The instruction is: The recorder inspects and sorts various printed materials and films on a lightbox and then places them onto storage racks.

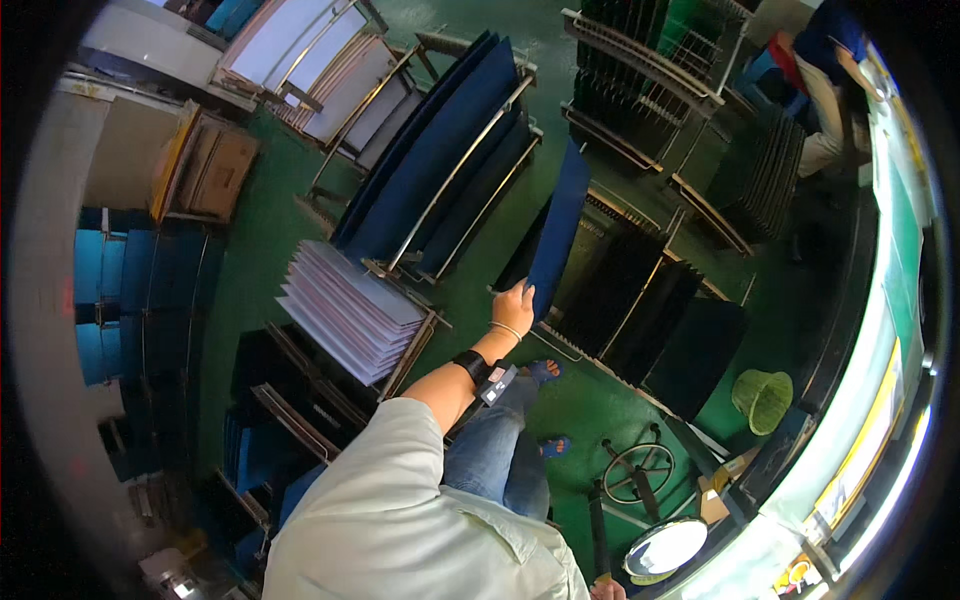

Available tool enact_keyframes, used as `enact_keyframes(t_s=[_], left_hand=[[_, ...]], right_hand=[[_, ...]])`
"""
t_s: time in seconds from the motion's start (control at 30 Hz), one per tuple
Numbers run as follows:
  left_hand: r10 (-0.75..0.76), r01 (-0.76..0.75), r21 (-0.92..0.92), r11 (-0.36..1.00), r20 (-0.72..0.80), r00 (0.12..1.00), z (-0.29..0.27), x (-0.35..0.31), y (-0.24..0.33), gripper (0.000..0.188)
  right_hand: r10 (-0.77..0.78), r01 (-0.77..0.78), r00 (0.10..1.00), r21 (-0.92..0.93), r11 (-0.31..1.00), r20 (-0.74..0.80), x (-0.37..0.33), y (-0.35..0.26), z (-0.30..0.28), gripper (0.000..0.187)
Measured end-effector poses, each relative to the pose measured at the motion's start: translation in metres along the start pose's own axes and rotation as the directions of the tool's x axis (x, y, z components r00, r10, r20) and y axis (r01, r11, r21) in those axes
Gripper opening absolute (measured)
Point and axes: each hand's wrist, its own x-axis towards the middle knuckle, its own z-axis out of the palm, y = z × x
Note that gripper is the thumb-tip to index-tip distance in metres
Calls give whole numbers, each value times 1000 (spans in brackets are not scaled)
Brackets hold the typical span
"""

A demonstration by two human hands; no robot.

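My left hand (514, 307), with a bracelet and a black strap on its wrist, is stretched out ahead of me. Its fingers are closed on the near lower end of a dark blue panel (562, 220). The panel stands upright and tilted, at the left end of a slotted rack (620, 215) that holds several dark panels. Only a small part of my right hand (607, 590) shows at the bottom edge, beside the round stool, and its fingers are mostly hidden.
Left of my arm sits a fanned stack of white sheets (350, 310). Beyond it a rack holds large blue panels (440, 150). At right are a green basket (762, 400), a round-topped stool (665, 548) and a long bright worktable (900, 270). Another person (825, 80) stands far right.
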Motion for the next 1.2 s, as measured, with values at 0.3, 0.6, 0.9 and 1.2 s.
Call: enact_keyframes(t_s=[0.3, 0.6, 0.9, 1.2], left_hand=[[-19, 18, 16, 1000, 5, 1000, 41, -10, -30, 21], [1, -3, 35, 999, 50, 999, 64, -8, -32, 23], [20, -29, 85, 996, 110, 994, 84, 7, -22, 24], [-7, -30, 156, 987, 229, 973, 92, 19, -6, 25]], right_hand=[[35, -34, 999, -72, 997, 18, 9, -25, 15, 25], [-18, 21, 999, -73, 997, 39, 22, -28, 26, 24], [-21, 22, 1000, -61, 998, 11, 35, -7, 29, 25], [49, -46, 997, -58, 997, 62, 29, -10, 36, 25]])
